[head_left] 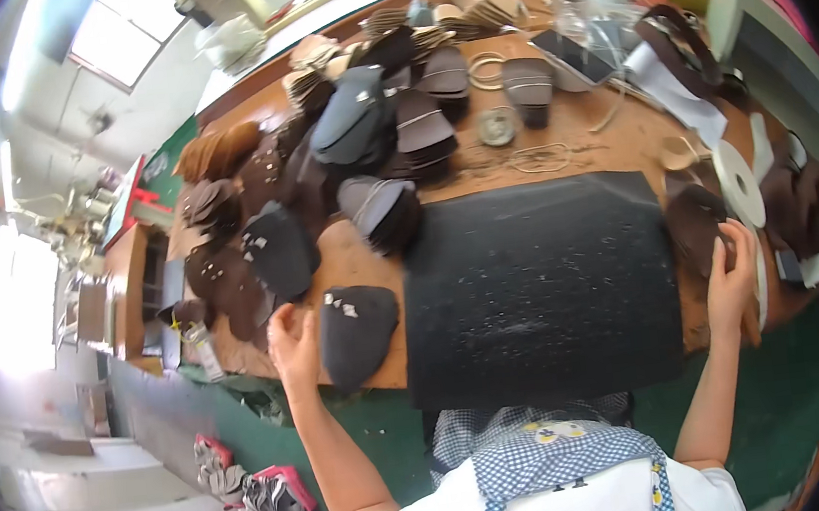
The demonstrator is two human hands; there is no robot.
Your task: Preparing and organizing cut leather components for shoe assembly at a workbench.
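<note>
My left hand (294, 349) hovers at the table's left front, its fingers loosely curved and apart, with nothing visible in them. Just right of it lies a dark grey rounded piece (360, 338) with small pale scraps on top. At the right front, my right hand (731, 279) has thumb and fingers spread at the edge of a dark brown leather-like piece (696, 225); whether it touches that piece I cannot tell. A white disc-shaped roll (739, 183) is beside its fingers. Between my hands a black mat (538, 292), speckled with pale bits, reaches over the table's front edge.
Beyond the mat are stacks of brown rounded pieces (424, 124) tied with bands, a tape roll (496, 127) and a dark tablet-like slab (573, 57). Brown strips (791, 200) crowd the right end. Pink-rimmed bins (280, 494) with grey pieces stand on the floor at left.
</note>
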